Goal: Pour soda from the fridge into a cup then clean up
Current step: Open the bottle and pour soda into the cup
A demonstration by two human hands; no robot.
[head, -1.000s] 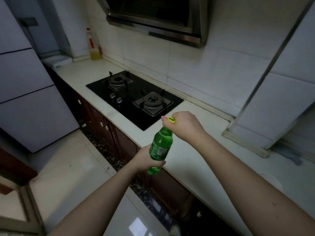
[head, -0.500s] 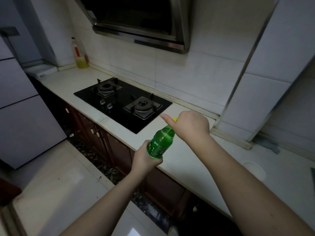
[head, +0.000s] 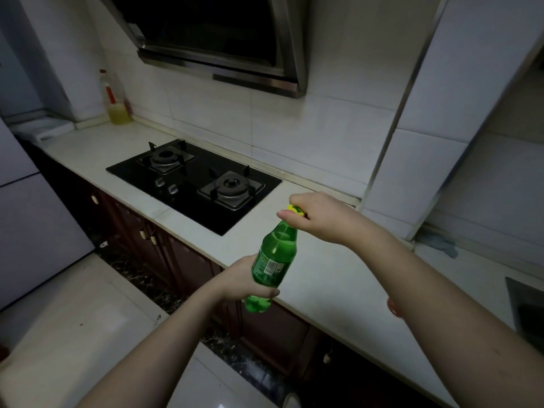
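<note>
A green soda bottle (head: 276, 254) with a label is held tilted over the front edge of the white counter (head: 329, 278). My left hand (head: 244, 282) grips the bottle's lower half from the left. My right hand (head: 318, 216) is curled round the yellow cap (head: 295, 209) at the top. No cup shows in this frame; my right forearm covers the counter to the right.
A black two-burner gas hob (head: 194, 181) sits in the counter to the left, under a range hood (head: 223, 42). A bottle of yellow oil (head: 116, 101) stands at the far back. The fridge (head: 26, 219) is at the left, a sink edge (head: 527, 307) at the right, a grey cloth (head: 441, 244) by the wall.
The view has swung right and closer to the counter. Both hands keep their grip on the bottle and cap, and the bottle now stands a little more upright.
</note>
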